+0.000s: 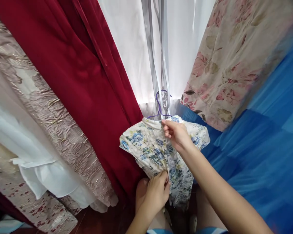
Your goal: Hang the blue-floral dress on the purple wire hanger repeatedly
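Observation:
In front of me a short-sleeved white dress with blue flowers and green leaves (151,149) hangs from a purple hanger (159,104), its lower end falling into shadow between my legs. My right hand (177,131) is closed in a pinch at the neckline, at the top of the centre seam. Lower on the same seam, my left hand (158,188) has its fingers closed on the fabric. Whether a zipper pull or any other small part lies inside either pinch is hidden by the fingers.
Grey metal rack bars (150,39) run down behind the hanger, before a white curtain (124,42). A long red garment (88,87) and a textured pink one (70,130) hang left. To the right are a pink-flowered garment (222,71) and blue tulle (266,156).

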{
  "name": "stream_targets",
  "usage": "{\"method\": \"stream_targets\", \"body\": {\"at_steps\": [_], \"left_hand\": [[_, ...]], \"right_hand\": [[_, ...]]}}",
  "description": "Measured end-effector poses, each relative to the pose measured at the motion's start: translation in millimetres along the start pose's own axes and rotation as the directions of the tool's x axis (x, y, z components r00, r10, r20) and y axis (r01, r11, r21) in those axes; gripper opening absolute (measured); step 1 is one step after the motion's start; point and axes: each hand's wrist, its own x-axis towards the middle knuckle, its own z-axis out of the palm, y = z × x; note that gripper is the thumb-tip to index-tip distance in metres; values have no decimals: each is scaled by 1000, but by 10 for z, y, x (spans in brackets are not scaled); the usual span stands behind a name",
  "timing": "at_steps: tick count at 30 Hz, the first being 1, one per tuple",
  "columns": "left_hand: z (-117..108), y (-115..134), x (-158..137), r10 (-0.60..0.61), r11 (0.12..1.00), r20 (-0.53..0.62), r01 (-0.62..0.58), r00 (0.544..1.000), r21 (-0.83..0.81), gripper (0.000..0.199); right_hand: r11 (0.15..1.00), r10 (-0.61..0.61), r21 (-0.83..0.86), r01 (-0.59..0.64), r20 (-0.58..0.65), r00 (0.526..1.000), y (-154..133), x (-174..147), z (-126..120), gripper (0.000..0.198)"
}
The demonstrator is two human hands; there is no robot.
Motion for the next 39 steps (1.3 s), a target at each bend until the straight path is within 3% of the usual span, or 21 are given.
{"method": "stream_targets", "body": {"at_steps": [3, 6, 7, 10, 13, 15, 17, 20, 22, 23, 24, 26, 27, 30, 33, 35, 37, 39], "left_hand": [[-258, 7, 166, 36, 973, -209, -82, 977, -216, 11], [-752, 185, 469, 47, 935, -510, -218, 859, -280, 32], [-931, 271, 585, 97, 932, -541, -267, 836, -244, 36], [-1358, 538, 899, 288, 936, -436, -348, 853, -61, 23], [-1559, 719, 1075, 396, 917, -397, -382, 828, 116, 19], [-1630, 721, 1119, 405, 913, -466, -376, 787, 158, 17], [-1711, 578, 1142, 329, 933, -624, -345, 709, 100, 15], [-1858, 93, 1183, 22, 936, -844, -308, 535, -172, 17], [-1896, -328, 1207, -250, 866, -862, -296, 441, -403, 14], [-1873, -532, 1212, -415, 785, -818, -297, 398, -543, 12], [-1814, -715, 1208, -497, 736, -774, -283, 391, -615, 11], [-1595, -981, 1173, -592, 649, -680, -245, 432, -720, 11], [-1446, -1054, 1142, -606, 617, -631, -215, 485, -757, 12], [-949, -1045, 1012, -562, 526, -424, -89, 710, -846, 21], [-545, -739, 858, -403, 489, -229, -3, 886, -872, 31], [-371, -404, 734, -276, 473, -142, 5, 951, -881, 32], [-265, -12, 577, -134, 481, -72, 1, 988, -877, 31], [-216, 365, 401, 166, 628, 74, -48, 983, -776, 26]], "right_hand": [[998, -22, -51, 24, 41, 999, 50, -118, -57, 26], [990, -67, -124, 73, 51, 996, 83, -224, -123, 28], [984, -87, -151, 95, 60, 994, 80, -243, -133, 29], [960, -155, -222, 172, 91, 984, 51, -241, -146, 30], [931, -186, -300, 208, 101, 977, 74, -196, -187, 29], [910, -178, -364, 197, 86, 980, 156, -188, -253, 28], [895, -160, -410, 175, 72, 985, 283, -224, -349, 27], [890, -122, -433, 144, 78, 990, 483, -362, -520, 28], [887, -73, -449, 110, 98, 993, 576, -478, -621, 29], [880, -44, -465, 91, 113, 993, 609, -532, -662, 28], [872, -15, -484, 76, 128, 992, 635, -579, -698, 28], [855, 25, -516, 56, 149, 989, 688, -647, -764, 27], [849, 39, -527, 48, 152, 988, 720, -668, -804, 28], [825, 90, -564, 6, 142, 986, 854, -694, -986, 33], [743, 202, -667, -44, 162, 966, 980, -703, -1218, 37], [695, 216, -719, -25, 175, 961, 1007, -721, -1326, 41], [732, 224, -681, -32, 196, 955, 978, -753, -1362, 48], [813, 315, -560, -157, 197, 929, 912, -793, -1341, 52]]}}
